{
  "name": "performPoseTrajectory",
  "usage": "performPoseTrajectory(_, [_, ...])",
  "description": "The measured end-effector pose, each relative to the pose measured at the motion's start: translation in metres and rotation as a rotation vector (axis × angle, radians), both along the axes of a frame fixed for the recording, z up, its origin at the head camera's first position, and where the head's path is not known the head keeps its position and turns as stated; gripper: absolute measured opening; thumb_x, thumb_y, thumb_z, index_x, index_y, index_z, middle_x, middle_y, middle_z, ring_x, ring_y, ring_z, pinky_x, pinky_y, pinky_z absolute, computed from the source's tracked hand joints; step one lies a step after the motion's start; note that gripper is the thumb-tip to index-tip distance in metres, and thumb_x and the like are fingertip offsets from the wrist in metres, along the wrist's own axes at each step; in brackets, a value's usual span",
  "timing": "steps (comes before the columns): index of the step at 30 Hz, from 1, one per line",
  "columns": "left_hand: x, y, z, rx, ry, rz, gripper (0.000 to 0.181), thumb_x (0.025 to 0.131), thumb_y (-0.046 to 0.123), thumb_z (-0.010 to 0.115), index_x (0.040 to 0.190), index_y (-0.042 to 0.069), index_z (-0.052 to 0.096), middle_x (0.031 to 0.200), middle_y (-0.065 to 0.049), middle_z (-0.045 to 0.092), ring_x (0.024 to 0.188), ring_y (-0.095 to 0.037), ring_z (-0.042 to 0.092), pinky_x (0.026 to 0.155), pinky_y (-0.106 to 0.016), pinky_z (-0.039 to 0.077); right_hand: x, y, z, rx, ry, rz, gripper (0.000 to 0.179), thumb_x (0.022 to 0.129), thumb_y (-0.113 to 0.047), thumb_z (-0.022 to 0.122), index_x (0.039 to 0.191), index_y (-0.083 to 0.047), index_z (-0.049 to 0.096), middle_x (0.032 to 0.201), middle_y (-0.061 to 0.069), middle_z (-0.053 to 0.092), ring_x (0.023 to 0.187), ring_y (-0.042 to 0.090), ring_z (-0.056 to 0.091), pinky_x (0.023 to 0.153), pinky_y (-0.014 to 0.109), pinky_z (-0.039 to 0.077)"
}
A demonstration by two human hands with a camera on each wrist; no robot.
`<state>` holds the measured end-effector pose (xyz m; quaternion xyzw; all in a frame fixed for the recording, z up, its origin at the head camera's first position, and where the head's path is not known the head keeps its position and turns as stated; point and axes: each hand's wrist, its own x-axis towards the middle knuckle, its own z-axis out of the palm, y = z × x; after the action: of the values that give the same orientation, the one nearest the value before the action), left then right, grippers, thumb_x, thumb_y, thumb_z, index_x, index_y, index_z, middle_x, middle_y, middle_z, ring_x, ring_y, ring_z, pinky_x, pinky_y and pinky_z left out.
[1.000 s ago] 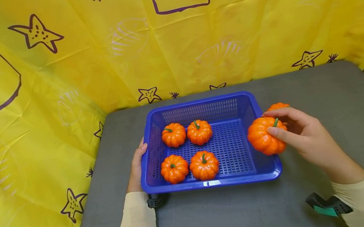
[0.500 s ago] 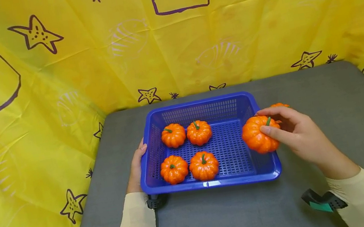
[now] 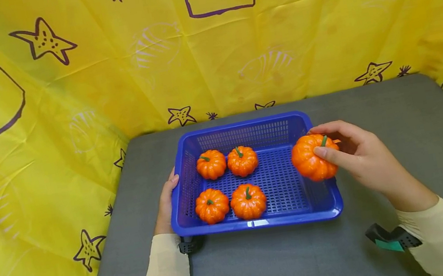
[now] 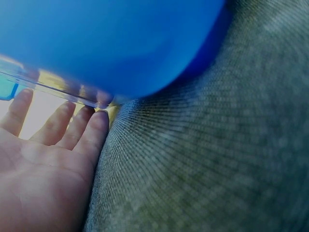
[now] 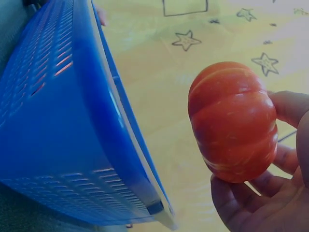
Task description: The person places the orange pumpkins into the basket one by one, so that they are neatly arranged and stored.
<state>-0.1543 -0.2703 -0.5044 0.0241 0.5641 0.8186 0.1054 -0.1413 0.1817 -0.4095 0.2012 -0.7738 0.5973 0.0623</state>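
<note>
In the head view my right hand pinches a small orange pumpkin between thumb and fingers, over the right end of a blue plastic basket. The right wrist view has the same pumpkin raised beside the basket's rim. Inside the basket, on its left side, sit several similar pumpkins with green stems, two at the back and two in front. My left hand lies along the basket's left wall. Its straight fingers touch the rim in the left wrist view.
Under the basket is a grey cloth-covered table. Yellow fabric with starfish and fish drawings hangs at the back and both sides. A black wrist mount with a green patch sits below the right wrist.
My right hand has carried the pumpkin left and slightly up, over the basket's right end. Another pumpkin seen behind that hand is now hidden. The left hand and basket have stayed put.
</note>
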Motion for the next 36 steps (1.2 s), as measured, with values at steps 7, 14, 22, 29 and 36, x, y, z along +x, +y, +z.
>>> performPoseTrajectory(7, [0.0,0.001,0.001,-0.001,0.009,-0.011,0.062,0.113,0.037,0.034,0.174,0.035,0.026,0.175,-0.005,0.031,0.155,-0.037,0.035,0.12,-0.047,0.039,-0.007,-0.004,0.002,-0.001,0.004,0.015,0.037,0.102,0.003,0.072,0.138,-0.003,0.069,0.114,0.012,0.068,0.085,0.025,0.071,0.07,0.028,0.062])
performPoseTrajectory(14, [-0.002,0.002,0.001,0.001,0.013,-0.004,0.063,0.111,0.035,0.035,0.174,0.035,0.027,0.174,-0.001,0.033,0.154,-0.037,0.035,0.121,-0.049,0.036,-0.015,-0.009,0.007,0.004,0.006,0.015,0.036,0.101,0.002,0.073,0.137,-0.002,0.069,0.114,0.013,0.068,0.086,0.024,0.072,0.073,0.027,0.062])
performPoseTrajectory(22, [-0.004,0.001,-0.002,-0.007,0.009,-0.002,0.064,0.111,0.037,0.035,0.174,0.033,0.027,0.173,-0.005,0.035,0.152,-0.038,0.038,0.118,-0.048,0.04,-0.026,-0.014,0.008,0.038,-0.011,0.017,0.035,0.103,-0.003,0.073,0.138,-0.001,0.069,0.118,0.015,0.068,0.087,0.026,0.072,0.074,0.027,0.062])
performPoseTrajectory(29, [-0.005,0.001,-0.002,0.005,0.003,-0.001,0.065,0.11,0.036,0.036,0.174,0.033,0.026,0.173,-0.004,0.034,0.151,-0.037,0.038,0.119,-0.047,0.039,-0.033,-0.019,0.009,0.078,-0.062,0.013,0.038,0.105,-0.013,0.074,0.141,-0.002,0.067,0.127,0.015,0.068,0.093,0.026,0.072,0.076,0.027,0.062])
performPoseTrajectory(36, [-0.004,0.0,-0.003,-0.004,0.007,0.002,0.064,0.11,0.036,0.036,0.174,0.034,0.027,0.173,-0.003,0.034,0.15,-0.036,0.038,0.117,-0.045,0.04,-0.041,-0.027,0.012,0.076,-0.077,0.02,0.038,0.105,-0.014,0.074,0.14,-0.001,0.067,0.127,0.015,0.068,0.093,0.027,0.071,0.077,0.025,0.061])
